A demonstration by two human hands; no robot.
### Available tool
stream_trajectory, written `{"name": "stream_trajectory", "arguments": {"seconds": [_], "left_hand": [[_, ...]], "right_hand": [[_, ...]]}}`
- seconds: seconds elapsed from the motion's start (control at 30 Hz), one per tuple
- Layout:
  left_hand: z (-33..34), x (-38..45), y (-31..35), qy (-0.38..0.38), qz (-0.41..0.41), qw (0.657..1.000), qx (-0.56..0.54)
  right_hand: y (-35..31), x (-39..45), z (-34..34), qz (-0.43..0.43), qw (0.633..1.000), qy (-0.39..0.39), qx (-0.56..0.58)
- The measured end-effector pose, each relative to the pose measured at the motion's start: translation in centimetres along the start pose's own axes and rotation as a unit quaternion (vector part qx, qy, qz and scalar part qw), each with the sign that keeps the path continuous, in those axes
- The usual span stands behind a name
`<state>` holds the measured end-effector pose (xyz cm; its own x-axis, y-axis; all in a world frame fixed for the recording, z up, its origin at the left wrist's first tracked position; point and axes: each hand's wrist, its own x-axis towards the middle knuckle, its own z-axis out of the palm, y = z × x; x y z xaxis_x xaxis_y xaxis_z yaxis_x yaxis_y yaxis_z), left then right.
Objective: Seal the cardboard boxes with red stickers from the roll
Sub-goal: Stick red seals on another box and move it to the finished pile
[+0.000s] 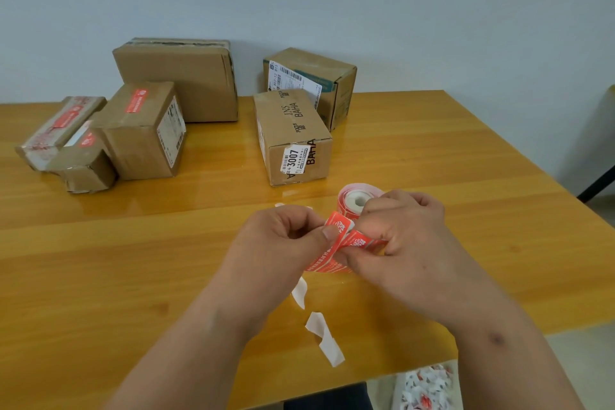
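Note:
A roll of red stickers [357, 198] sits on the wooden table [133, 260] just behind my hands. My left hand [283, 240] pinches a red sticker [339, 226] at its upper end. My right hand [402, 236] pinches the red strip beside it, with the roll behind its fingers. A white backing strip [324, 336] hangs down from the stickers and curls over the table. Several cardboard boxes stand at the back: an unsealed-looking brown box marked BAHA [293, 136], and boxes on the left with red stickers on top [141, 130].
A large plain box [179, 76] and a box with a shipping label [309, 83] stand against the wall. Two smaller stickered boxes [66, 140] lie at the far left. A pile of used backing paper [422, 389] lies on the floor below the table's front edge.

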<state>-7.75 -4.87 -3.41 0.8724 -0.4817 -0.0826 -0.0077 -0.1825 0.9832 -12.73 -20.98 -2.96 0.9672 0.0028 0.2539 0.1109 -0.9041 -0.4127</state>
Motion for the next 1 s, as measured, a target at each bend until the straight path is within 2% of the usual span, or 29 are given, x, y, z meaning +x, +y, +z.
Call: {"name": "stream_trajectory", "arguments": {"seconds": [0.37,0.6,0.7,0.8,1.0], "left_hand": [[0.6,0.1,-0.3,0.024,-0.024,0.999,-0.037],[0.6,0.1,-0.5,0.034,-0.031,0.996,-0.071],[0.7,-0.1,-0.1,0.035,-0.021,0.996,-0.078],[0.4,-0.3,0.4,0.031,0.002,0.998,-0.054],[-0.1,-0.1,0.5,0.0,0.014,0.999,0.036]], "right_hand": [[-0.4,-0.1,-0.1,0.001,0.998,-0.006,-0.067],[-0.7,-0.1,-0.3,0.019,0.999,0.006,-0.05],[-0.9,-0.1,-0.9,0.046,0.999,0.003,-0.002],[-0.7,0.0,-1.4,0.065,0.997,-0.018,0.037],[-1.0,0.2,-0.9,0.059,0.998,-0.036,0.005]]}}
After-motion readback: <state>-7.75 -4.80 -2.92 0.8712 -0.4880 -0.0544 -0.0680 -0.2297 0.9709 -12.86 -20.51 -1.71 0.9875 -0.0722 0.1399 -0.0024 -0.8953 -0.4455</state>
